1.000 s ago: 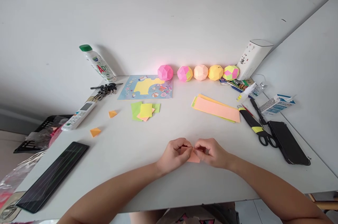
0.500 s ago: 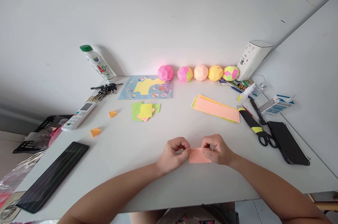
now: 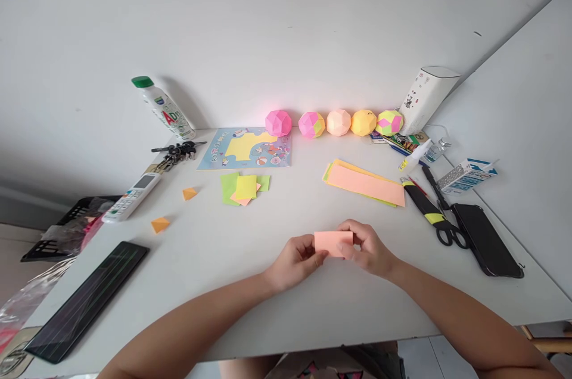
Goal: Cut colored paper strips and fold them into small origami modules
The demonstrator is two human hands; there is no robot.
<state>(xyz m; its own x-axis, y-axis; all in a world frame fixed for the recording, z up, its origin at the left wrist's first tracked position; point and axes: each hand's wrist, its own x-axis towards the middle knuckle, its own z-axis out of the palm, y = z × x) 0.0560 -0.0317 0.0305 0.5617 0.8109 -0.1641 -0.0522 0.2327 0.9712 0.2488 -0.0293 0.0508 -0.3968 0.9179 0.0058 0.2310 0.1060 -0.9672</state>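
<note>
A small salmon-pink rectangle of paper (image 3: 328, 241) is held up between both hands, just above the front middle of the table. My left hand (image 3: 295, 263) grips its left edge, thumb in front and fingers behind. My right hand (image 3: 367, 251) pinches the right side, its thumb over the paper's face. Beyond lie long paper strips (image 3: 364, 183) in pink, orange and yellow-green, fanned in a pile. Small green, yellow and pink paper squares (image 3: 246, 187) overlap to the left. Two little folded orange paper pieces (image 3: 159, 224) rest farther left.
Several faceted paper balls (image 3: 338, 123) line the wall. Scissors (image 3: 451, 236), a cutter (image 3: 422, 201), a glue bottle (image 3: 415, 155) and a black phone (image 3: 487, 240) lie right. On the left are a dark tablet-like slab (image 3: 87, 301), a remote (image 3: 131, 197), keys (image 3: 176, 154) and a bottle (image 3: 165, 109).
The pink paper has been lifted and turned up toward me, off its flatter position near the table. My fingers have moved from its top edge to its sides.
</note>
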